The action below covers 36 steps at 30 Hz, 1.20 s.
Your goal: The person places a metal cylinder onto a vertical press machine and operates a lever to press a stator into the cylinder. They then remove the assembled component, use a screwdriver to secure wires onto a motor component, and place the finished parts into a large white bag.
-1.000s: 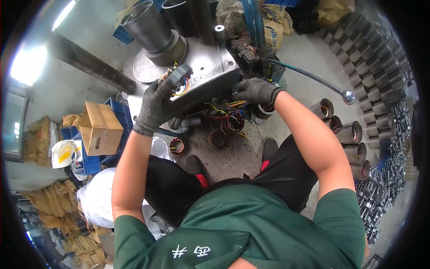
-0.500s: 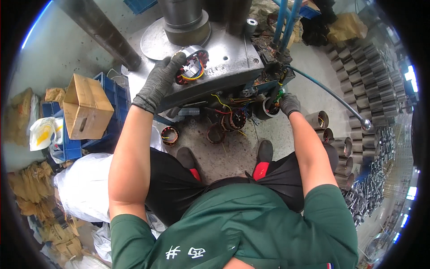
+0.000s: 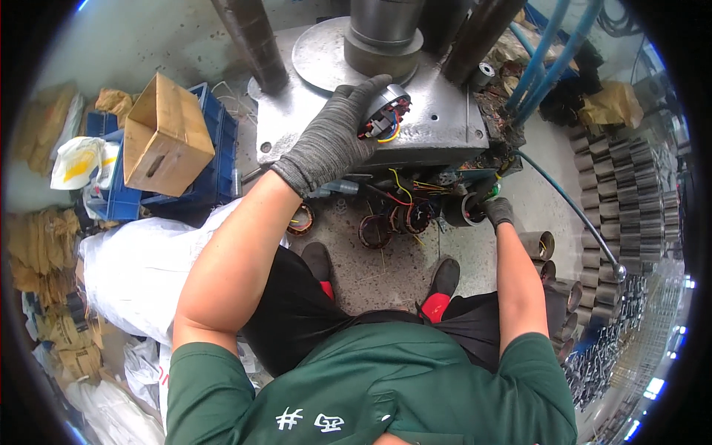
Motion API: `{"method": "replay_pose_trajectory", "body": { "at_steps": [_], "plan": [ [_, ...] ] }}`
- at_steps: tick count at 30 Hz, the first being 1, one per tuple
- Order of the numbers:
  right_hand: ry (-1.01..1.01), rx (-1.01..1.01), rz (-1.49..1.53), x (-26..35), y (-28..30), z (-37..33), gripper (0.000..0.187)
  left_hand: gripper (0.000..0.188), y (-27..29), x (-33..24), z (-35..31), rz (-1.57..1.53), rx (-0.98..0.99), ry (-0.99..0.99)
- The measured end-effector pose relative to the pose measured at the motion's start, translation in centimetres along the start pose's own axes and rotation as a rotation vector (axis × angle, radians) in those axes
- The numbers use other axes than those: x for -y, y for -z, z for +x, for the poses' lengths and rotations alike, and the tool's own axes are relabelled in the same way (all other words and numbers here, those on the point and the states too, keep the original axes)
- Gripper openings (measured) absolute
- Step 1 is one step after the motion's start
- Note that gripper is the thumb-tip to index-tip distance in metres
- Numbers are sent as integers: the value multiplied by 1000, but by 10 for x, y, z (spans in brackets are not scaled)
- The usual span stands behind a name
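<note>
A grey knit glove covers my left hand (image 3: pixel 337 141), which is closed around a motor stator (image 3: pixel 389 111). This metal ring shows red windings with yellow and blue wires hanging from it. It is held tilted at the front of the steel press plate (image 3: pixel 445 126), beside the round steel column (image 3: pixel 382 37). My right hand (image 3: pixel 500 211), also gloved, is closed lower down at the right, beside a dark cylindrical can (image 3: pixel 470 209) and a small green part (image 3: pixel 495 190). Whatever its fingers grip is hidden.
More wound stators (image 3: pixel 376 231) stand on the floor between my feet and the press. Metal sleeves (image 3: pixel 630 185) are stacked at the right, near a lever with a ball end (image 3: pixel 620 273). At the left are a cardboard box (image 3: pixel 167 141), blue crates (image 3: pixel 215 141) and white sacks (image 3: pixel 141 274).
The view has shifted, so the press appears farther right and lower. My left hand still holds the stator, now turned more edge-on. My right hand stays beside the can.
</note>
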State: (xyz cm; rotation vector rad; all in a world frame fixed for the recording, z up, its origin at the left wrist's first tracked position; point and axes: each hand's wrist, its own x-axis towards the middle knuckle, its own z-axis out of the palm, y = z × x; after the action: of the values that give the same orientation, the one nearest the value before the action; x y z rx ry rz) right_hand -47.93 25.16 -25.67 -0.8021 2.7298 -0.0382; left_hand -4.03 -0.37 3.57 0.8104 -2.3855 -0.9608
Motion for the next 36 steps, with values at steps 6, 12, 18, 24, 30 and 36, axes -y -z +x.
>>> {"method": "replay_pose_trajectory", "body": {
  "at_steps": [6, 12, 18, 24, 30, 36],
  "plan": [
    [224, -258, 465, -7, 71, -33, 27, 86, 0, 19, 6, -258, -20, -9],
    [559, -85, 1057, 95, 220, -165, 40, 88, 9, 21, 14, -464, 2, 81],
    [985, 91, 1637, 205, 271, -221, 37, 44, -15, 35, 22, -711, -39, -108],
    [1268, 104, 1878, 287, 251, -217, 32, 41, -37, 37, 39, -570, -273, 71],
    [1129, 190, 1865, 322, 218, -219, 49, 46, -33, 42, 44, -616, -327, 222],
    [1145, 316, 1753, 323, 213, -223, 47, 46, -27, 49, 44, -624, -273, 219]
  ]
}}
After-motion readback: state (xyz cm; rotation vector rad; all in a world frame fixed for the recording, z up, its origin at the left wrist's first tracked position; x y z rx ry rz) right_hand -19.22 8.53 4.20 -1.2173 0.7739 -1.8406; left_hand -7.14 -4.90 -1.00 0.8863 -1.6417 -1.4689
